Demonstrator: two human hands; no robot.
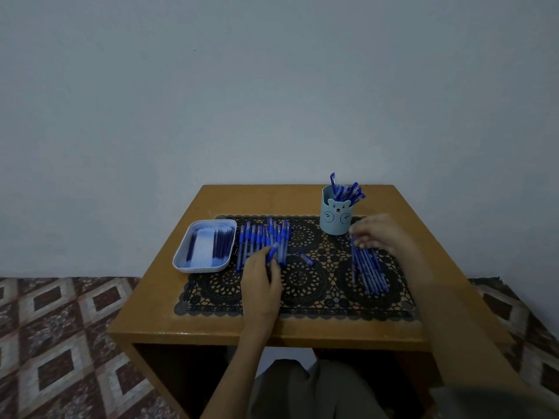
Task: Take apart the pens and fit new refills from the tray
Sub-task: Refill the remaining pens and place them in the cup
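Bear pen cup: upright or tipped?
Upright: the bear cup stands on its base, pens sticking out of its open top.

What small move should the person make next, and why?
Probably move the right hand from the loose refills across to the tray for a fresh refill: the left hand grips a pen by the row.
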